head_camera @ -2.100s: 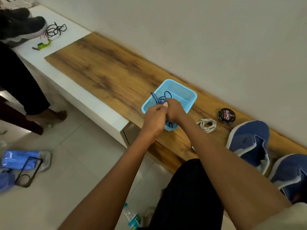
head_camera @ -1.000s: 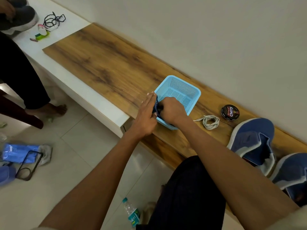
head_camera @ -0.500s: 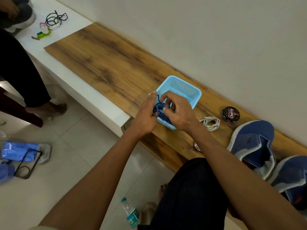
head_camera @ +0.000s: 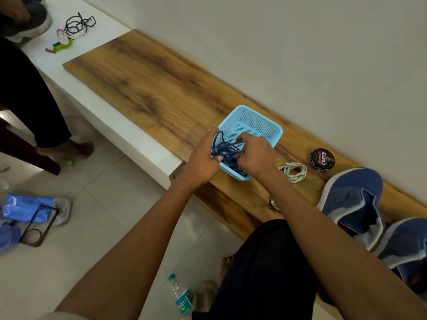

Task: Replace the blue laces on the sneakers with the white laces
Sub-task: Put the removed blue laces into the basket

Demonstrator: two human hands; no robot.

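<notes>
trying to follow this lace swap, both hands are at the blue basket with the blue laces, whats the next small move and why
Probably let the blue laces drop into the basket and reach the right hand to the white laces: both sneakers look unlaced, and the white coil lies just right of the basket.
</notes>
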